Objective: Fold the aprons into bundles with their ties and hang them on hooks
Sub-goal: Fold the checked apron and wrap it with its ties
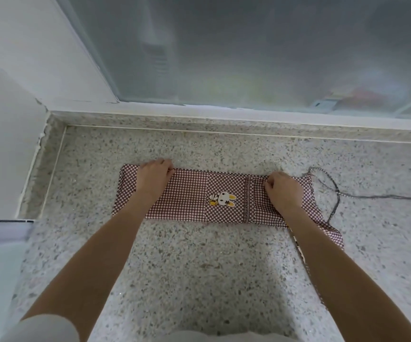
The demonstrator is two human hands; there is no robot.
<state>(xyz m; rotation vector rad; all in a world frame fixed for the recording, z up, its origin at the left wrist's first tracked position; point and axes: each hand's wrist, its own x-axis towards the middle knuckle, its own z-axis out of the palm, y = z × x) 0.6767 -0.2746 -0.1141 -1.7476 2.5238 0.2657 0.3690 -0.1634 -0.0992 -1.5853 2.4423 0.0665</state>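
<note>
A: Head view. Checked apron [194,193] lies flat on the speckled stone counter [199,267], folded into a long strip. Long axis runs left-right, parallel to the frosted window [248,50] at the far side.

B: Hands?

A: Both at the strip's far edge. Left hand [153,176] near the left end, fingers curled over that edge, looks like it's gripping the fabric. Right hand [283,188] near the right end, fingers pinching the far edge just right of the lace trim [247,201]. Rabbit patch [223,199] sits between the hands.

B: Ties?

A: Dark tie [335,193] trails off the right end, looped on the counter, closest to the right hand. A second strap [305,262] runs toward the near side under the right forearm.

B: Next move?

A: My guess: another fold, far edge pulled toward the near edge, across the short axis. Both hands are evenly spaced for it. Loose ties on the right could get dragged in.
</note>
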